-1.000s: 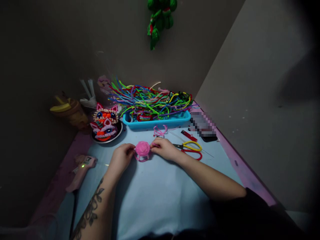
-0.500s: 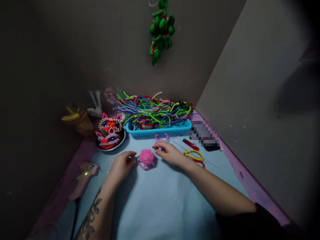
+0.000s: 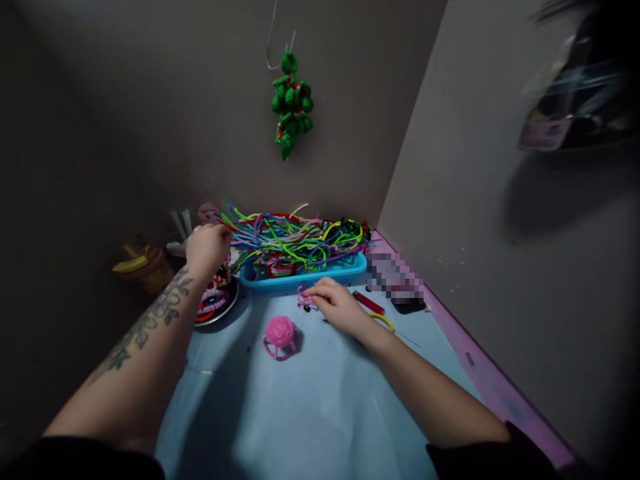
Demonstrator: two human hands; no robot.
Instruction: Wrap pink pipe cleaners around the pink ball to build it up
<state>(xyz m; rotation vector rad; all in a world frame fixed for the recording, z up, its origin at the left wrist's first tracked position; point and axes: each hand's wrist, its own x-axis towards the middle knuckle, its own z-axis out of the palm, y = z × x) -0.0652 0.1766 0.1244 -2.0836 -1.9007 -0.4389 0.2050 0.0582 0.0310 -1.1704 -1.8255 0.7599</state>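
Note:
My left hand (image 3: 207,247) is raised at the left end of a heap of colourful pipe cleaners (image 3: 300,240), above the round dish (image 3: 233,307) of fuzzy animal-face figures. Its fingers are curled together; their tips are partly hidden, so I cannot make out what is in them. On the right, my right hand (image 3: 336,305) pinches a small piece of bent pink pipe cleaner (image 3: 303,299) just in front of the tray. Between my arms, a pink pipe-cleaner piece (image 3: 280,335) with a rounded top and looped legs stands on the blue sheet, apart from both hands.
A blue tray (image 3: 305,279) holds the pipe cleaners. Right of it lie a red-handled tool (image 3: 369,303), yellow-handled scissors (image 3: 383,322) and a blurred dark phone-like object (image 3: 407,307). A cup (image 3: 145,267) stands at left. A green ornament (image 3: 293,107) hangs on the wall.
My left hand has gone from beside the pink piece up and away to the heap's left end. My right hand stays near the small pink pipe cleaner. The view has tilted and shifted.

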